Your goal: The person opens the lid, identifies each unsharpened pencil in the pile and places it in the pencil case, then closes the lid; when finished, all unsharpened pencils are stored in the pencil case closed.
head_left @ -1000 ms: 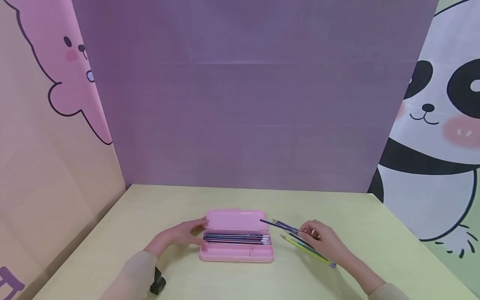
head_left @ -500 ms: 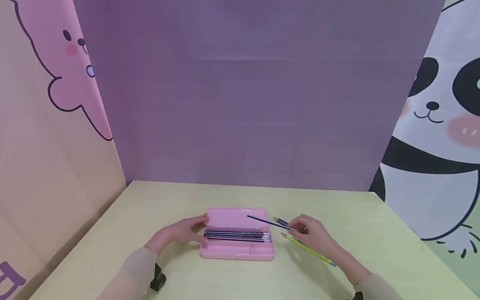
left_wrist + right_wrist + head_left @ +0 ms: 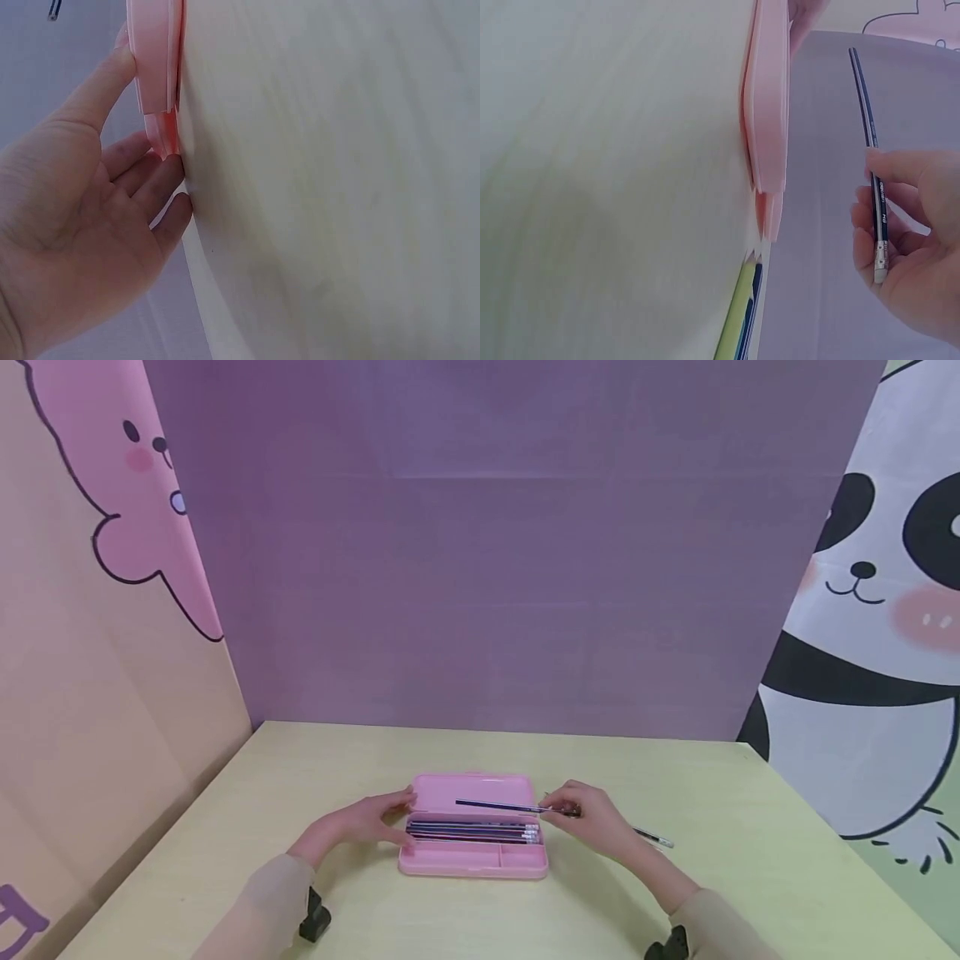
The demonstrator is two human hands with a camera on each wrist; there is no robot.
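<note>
Camera placement: one head view, two wrist views.

Head camera looks forward and down from above the near edge of the pale yellow-green wooden bench [image 3: 720,793], at middling range, facing the purple back panel [image 3: 510,568]. Left wrist camera sits very close behind the left hand [image 3: 82,225], view rolled sideways, bench filling the right. Right wrist camera sits equally close by the right hand [image 3: 915,247], also rolled. All three share the open pink plastic pencil case [image 3: 472,860] [image 3: 154,60] [image 3: 769,112] and the bench.
</note>
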